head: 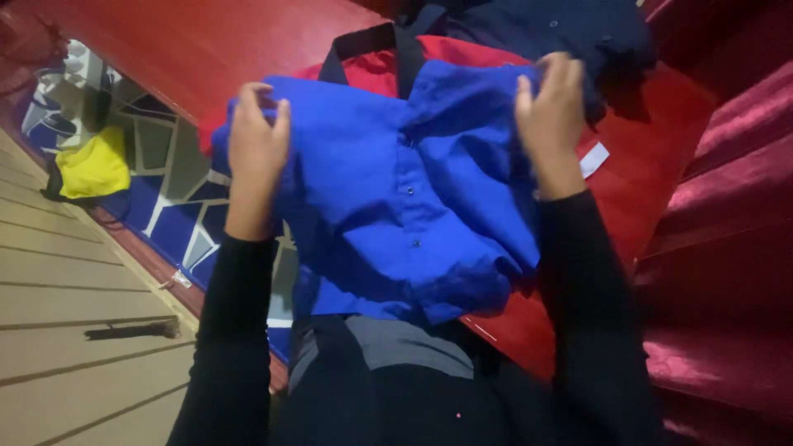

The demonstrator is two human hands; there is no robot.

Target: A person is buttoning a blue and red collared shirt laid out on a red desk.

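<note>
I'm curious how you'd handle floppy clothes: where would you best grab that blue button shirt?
Probably at its two upper corners, from above, as the left hand and right hand grip the blue shirt now. It hangs limp and creased, so pinching both upper corners spreads it; the bunched lower hem gives less control.

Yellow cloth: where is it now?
In the head view, the yellow cloth lies far left on the patterned floor, apart from the left hand.

Mid-frame, the left hand (258,144) and right hand (552,116) each pinch an upper edge of a blue shirt (405,198) over a red tabletop (652,165); a yellow cloth (93,168) lies at left.
</note>
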